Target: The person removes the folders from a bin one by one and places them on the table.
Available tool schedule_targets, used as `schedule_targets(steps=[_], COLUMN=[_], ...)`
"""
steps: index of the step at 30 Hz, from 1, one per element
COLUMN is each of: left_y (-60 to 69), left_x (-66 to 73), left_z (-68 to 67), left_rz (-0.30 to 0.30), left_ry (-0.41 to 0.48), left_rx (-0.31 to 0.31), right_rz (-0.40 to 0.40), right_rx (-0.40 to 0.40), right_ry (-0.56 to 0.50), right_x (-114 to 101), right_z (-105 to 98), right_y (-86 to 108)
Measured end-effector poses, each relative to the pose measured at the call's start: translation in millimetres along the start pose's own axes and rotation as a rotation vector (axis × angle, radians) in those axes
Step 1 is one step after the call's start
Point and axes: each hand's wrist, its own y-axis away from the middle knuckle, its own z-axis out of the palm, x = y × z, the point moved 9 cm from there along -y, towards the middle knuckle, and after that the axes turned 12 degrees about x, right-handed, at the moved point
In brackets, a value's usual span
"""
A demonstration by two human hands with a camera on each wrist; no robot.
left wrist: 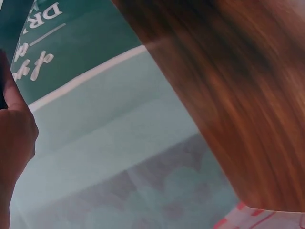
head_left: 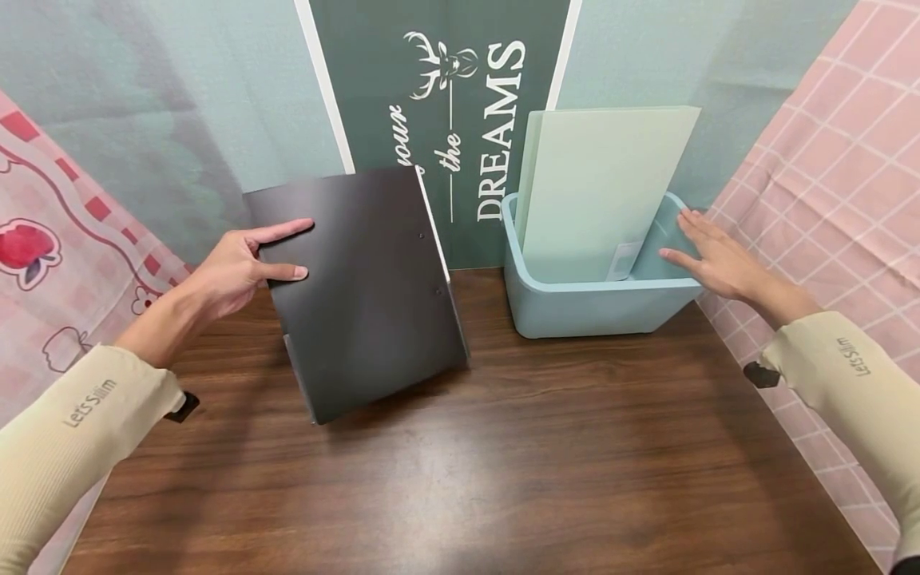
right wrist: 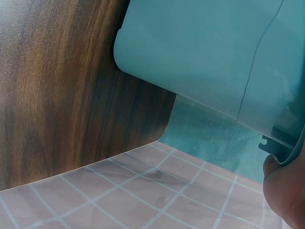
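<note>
My left hand (head_left: 233, 267) grips a black file folder (head_left: 359, 295) by its left edge, thumb and index finger lying across the near cover. Tilted above the wooden table, the folder shows two small rivets near its right side. At the left wrist view's edge, part of the left hand (left wrist: 16, 138) is visible beside the dark folder. A light blue plastic bin (head_left: 589, 311) stands to the right, holding pale green folders (head_left: 604, 176) upright. My right hand (head_left: 726, 259) rests on the bin's right rim, fingers fairly straight; in the right wrist view a fingertip (right wrist: 270, 163) touches beneath the rim.
The brown wooden table (head_left: 503, 471) extends in front of both hands. Behind stands a green and teal printed backdrop (head_left: 431, 120). Pink patterned cloth borders the left side (head_left: 79, 231), and pink checked cloth (head_left: 812, 216) the right, close to the bin.
</note>
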Motion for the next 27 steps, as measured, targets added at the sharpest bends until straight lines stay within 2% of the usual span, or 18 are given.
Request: schedule_targets(steps=[4, 14, 18, 27], left_y=[-0.8, -7.0, -11.2, -18.2], left_x=[-13.5, -38.1, -46.4, -64.8], left_z=[-4.9, -19.8, -23.2, -30.0], left_rz=[-0.032, -0.082, -0.099, -0.146], left_ry=[-0.032, -0.087, -0.08, -0.152], left_rx=[-0.047, -0.062, -0.081, -0.112], right_rz=[0.003, -0.001, -0.001, -0.002], right_rx=[0.0, 0.001, 0.0, 0.001], right_ry=[0.002, 0.001, 0.0, -0.005], right_x=[-1, -1, -1, 0], right_z=[0, -1, -1, -1], right_y=[-0.5, -0.6, -0.9, 0.2])
